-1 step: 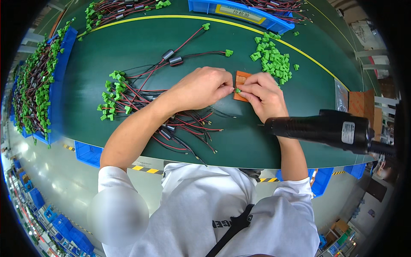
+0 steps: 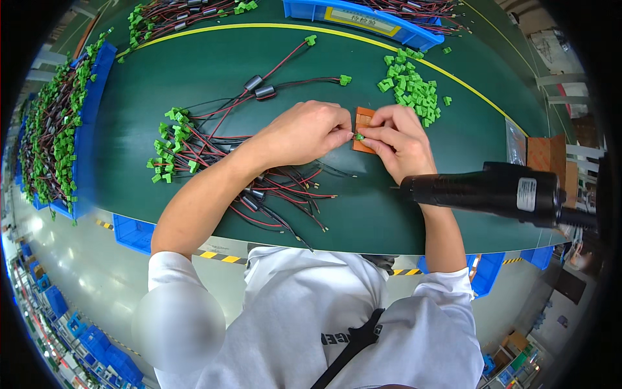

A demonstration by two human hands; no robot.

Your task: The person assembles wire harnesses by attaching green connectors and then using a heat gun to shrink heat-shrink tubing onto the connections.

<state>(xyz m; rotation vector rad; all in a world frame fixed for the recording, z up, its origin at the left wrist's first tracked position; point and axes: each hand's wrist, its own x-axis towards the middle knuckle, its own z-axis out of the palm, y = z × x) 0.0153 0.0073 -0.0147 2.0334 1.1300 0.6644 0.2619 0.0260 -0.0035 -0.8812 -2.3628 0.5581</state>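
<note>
At the middle of the green table, my right hand (image 2: 405, 139) is closed in a pinch on a small green terminal block (image 2: 359, 137). That block is over an orange-brown block-shaped holder (image 2: 363, 146), partly covered by my fingers. My left hand (image 2: 317, 129) is closed close beside it, thumb and forefinger pressed together at the green piece. What they grip is too small to make out. Under and beside my left forearm lies a bundle of red and black wire harnesses (image 2: 259, 193), with grey cylinders, green connectors (image 2: 172, 146) and bare wire ends toward me.
A black electric screwdriver (image 2: 479, 192) extends over my right forearm. Loose green terminal blocks (image 2: 416, 91) are piled beyond my right hand. Blue bins full of harnesses stand at the left (image 2: 86, 139) and far edge (image 2: 369, 23). Two harness ends (image 2: 262, 89) stretch across the table.
</note>
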